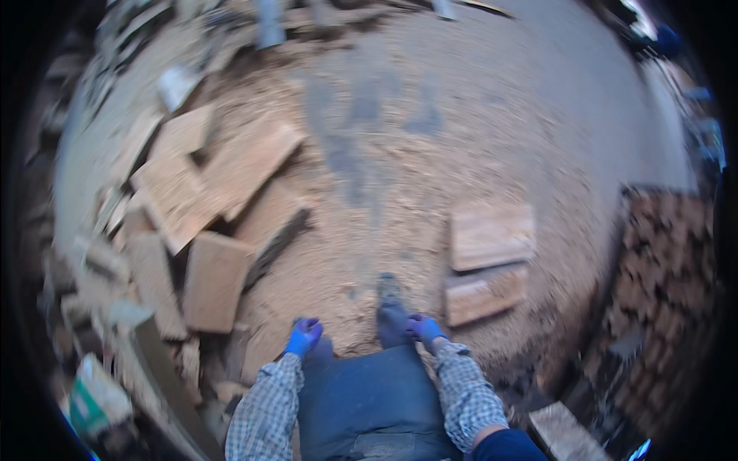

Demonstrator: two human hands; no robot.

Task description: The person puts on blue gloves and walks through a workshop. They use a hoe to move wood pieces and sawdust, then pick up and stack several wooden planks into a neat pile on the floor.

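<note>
My left hand (305,336), in a blue-purple glove, hangs by the left corner of the dark apron (369,399), its fingers curled in and nothing seen in them. By the apron's right corner is my right hand (423,329), gloved the same way, with fingers also curled and no object showing. Both hands are somewhat blurred. Nearest to the right hand, two thick wooden blocks (492,234) lie side by side on the floor, apart from it. A pile of wooden blocks (214,280) lies left of my left hand, untouched.
Sawdust (369,230) covers much of the floor. At the right stands a crate (667,284) filled with stacked brown pieces. A long board (165,376) and a white-green bag (100,399) are at lower left. More wood scraps lie along the far left. A shoe (390,307) shows between my hands.
</note>
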